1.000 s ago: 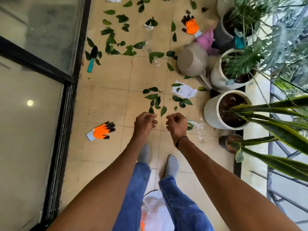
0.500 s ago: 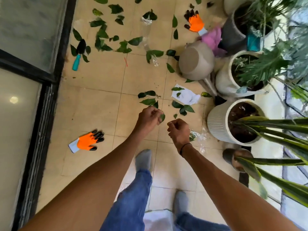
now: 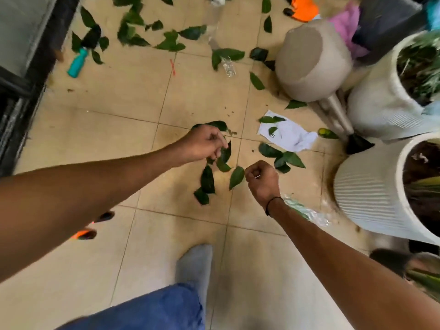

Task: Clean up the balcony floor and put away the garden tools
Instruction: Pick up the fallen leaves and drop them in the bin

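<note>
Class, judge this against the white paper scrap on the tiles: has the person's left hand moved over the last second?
Yes. The left hand has reached forward over the leaf cluster, nearly level with the white paper scrap.

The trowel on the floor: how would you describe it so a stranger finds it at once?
Look along the dark door frame at the left. The trowel lies close to it on the tiled floor, among green leaves. It alone there has a teal handle and a black blade.

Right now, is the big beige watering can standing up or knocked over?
Knocked over. The watering can lies on its side on the tiled floor, round end facing the camera, spout running along the tiles.
</note>
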